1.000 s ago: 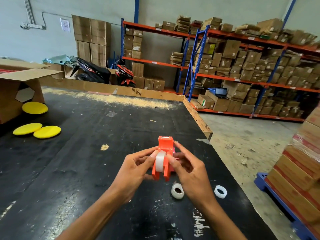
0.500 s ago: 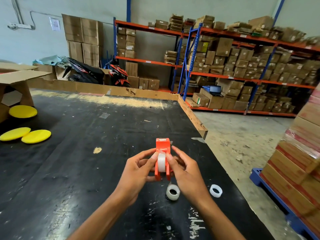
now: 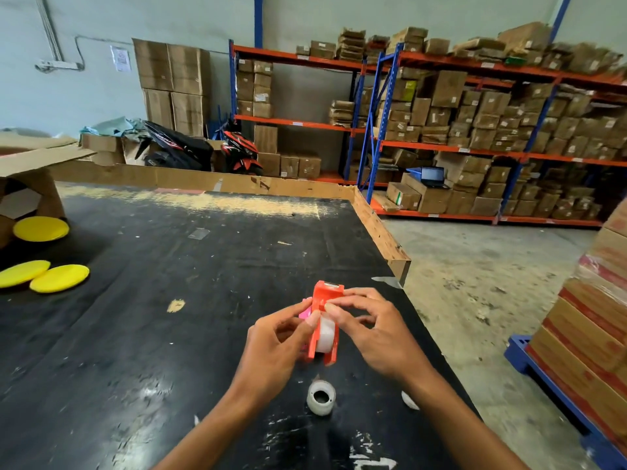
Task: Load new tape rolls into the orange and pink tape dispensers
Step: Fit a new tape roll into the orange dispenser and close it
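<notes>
Fingertips of the left hand and the right hand close from either side on a small orange plastic tape dispenser, held upright just above a black, scuffed worktable in a warehouse. The left thumb presses the dispenser's near face at the top of a white tape roll seated between its two orange side walls, while the right forefinger lies across the body just above the roll; the remaining right fingers curl loosely behind. Both hands grip the dispenser, with no finger spread free of it. A sliver of bright pink plastic shows behind the left thumb, probably the pink tape dispenser, though too little is visible to be sure. On the tabletop just beneath the hands rests a second translucent white tape roll, lying tilted with its dark core facing the camera, and a small white object peeks out beside the right wrist, mostly hidden. Three flat yellow discs lie at the table's left edge beside an open brown cardboard box. Blue-and-orange steel racking stacked with cartons lines the far wall.
</notes>
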{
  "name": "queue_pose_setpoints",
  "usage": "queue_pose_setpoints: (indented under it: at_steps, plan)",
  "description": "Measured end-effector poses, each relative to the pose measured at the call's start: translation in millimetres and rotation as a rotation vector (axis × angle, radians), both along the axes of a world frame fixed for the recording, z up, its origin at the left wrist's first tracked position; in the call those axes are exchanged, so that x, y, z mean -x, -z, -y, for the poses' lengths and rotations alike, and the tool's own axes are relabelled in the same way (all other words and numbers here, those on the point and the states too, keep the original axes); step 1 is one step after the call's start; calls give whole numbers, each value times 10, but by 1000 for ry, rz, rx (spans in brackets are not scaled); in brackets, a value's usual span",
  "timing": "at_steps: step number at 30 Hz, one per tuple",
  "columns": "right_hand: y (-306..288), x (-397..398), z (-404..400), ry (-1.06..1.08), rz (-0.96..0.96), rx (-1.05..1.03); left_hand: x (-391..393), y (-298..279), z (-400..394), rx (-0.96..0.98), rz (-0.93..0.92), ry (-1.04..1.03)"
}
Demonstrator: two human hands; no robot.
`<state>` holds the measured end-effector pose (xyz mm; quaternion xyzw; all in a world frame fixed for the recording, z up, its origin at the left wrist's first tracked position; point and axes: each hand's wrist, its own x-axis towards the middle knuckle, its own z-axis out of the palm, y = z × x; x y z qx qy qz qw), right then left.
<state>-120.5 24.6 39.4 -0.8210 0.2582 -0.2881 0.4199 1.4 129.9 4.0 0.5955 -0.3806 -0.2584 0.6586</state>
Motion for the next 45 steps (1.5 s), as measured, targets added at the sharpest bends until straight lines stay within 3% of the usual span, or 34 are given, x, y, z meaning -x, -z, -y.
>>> queue_pose_setpoints:
  at_steps: [5, 15, 22, 34, 40, 45]
  plan:
    - [-128, 64, 102, -111, 55, -144, 40, -39, 96, -16, 9, -33]
    - [-57, 77, 432, -27, 154, 19, 226, -103, 148, -60, 8, -7]
    - [-102, -15, 584, -18, 199, -21, 341, -151, 103, -56, 27, -7]
    - [-45, -30, 624, -131, 64, -565, 459, -98, 68, -14, 13, -14]
    - [-71, 62, 570, -65, 122, -249, 468, -122, 49, -11, 5, -9]
    - [-75, 106, 546, -107, 89, -135, 464, -145, 36, -14, 3, 8]
